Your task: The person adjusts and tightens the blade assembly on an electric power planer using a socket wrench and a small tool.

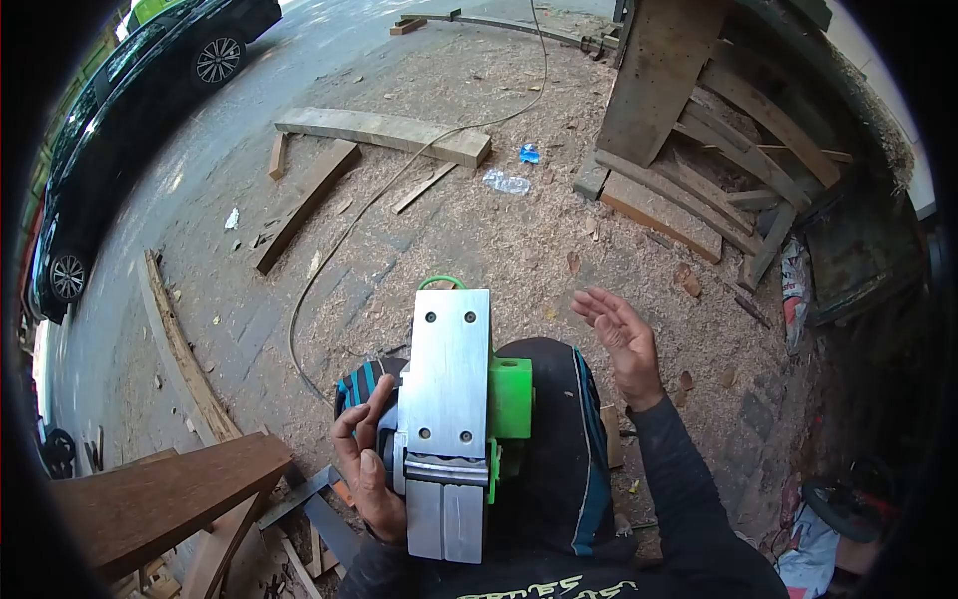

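Observation:
An electric planer [451,369] with a flat silver sole and a green body lies sole-up over my lap, its blade slot across the lower part. At its left side, my left hand [369,459] touches the dark and silver side part, with fingers bent and partly spread. Off to the right, my right hand [624,344] is raised above the ground with its fingers stretched out and holds nothing. A green cord loop [441,281] shows at the planer's far end.
Wood beams [384,130] and a long cable [344,235] lie on shaving-covered ground ahead. Plastic bottles [507,182] are nearby. A brown board [170,494] is at lower left, a wooden stack [664,210] at upper right, a parked car [140,120] at upper left.

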{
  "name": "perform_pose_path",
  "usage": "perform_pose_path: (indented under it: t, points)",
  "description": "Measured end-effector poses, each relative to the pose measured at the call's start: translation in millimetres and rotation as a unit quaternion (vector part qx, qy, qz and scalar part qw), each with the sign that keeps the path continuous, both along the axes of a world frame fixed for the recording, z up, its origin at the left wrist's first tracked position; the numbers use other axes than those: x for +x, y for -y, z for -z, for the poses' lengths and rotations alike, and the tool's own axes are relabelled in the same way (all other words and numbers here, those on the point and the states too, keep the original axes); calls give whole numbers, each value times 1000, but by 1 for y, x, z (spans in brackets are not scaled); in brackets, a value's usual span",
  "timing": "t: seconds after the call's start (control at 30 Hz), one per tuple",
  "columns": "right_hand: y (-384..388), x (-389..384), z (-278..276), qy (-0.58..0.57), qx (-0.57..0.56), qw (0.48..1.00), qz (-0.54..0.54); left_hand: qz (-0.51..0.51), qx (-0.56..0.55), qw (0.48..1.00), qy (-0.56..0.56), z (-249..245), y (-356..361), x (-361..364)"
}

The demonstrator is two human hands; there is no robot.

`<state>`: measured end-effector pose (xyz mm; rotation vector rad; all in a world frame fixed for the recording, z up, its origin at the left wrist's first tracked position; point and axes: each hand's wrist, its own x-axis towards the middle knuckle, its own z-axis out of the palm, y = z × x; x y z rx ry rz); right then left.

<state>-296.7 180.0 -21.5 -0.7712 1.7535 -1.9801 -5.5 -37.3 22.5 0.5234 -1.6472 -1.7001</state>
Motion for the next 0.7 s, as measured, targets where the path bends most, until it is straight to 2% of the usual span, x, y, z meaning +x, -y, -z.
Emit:
perform_pose_path:
  t: [0.03,0.07,0.13,0.23,0.3,0.33,0.37,0.4,0.5,0.53,0.6,0.7]
  points:
    - [-5,-11,18,57,14,998,33,-4,1,1000,10,-8,-7,-6]
    - [-11,-17,39,68,15,997,27,-1,26,1000,5,-14,-15,-12]
    - [-24,-18,83,146,85,983,70,7,40,999,18,-39,-33,-23]
    - [-42,-19,139,211,120,966,82,45,97,991,-75,-46,-64,-51]
    - [-53,-24,167,231,157,956,85,105,63,989,-78,-63,-68,-65]
    - [-56,-28,173,233,173,953,85,111,73,989,-58,-75,-74,-73]
    - [-60,-33,179,230,188,951,85,118,6,989,-90,-80,-72,-76]
    - [-60,-38,183,225,201,949,87,119,-8,989,-84,-83,-74,-80]
    - [-56,-53,191,202,231,948,86,127,-29,988,-81,-73,-90,-88]
    - [-36,-46,169,194,242,947,84,136,-45,986,-81,-71,-91,-87]
    - [-50,-55,188,177,263,946,72,123,-25,988,-88,-75,-82,-81]
    - [-44,-48,174,130,282,950,14,112,-24,988,-99,-67,-68,-74]
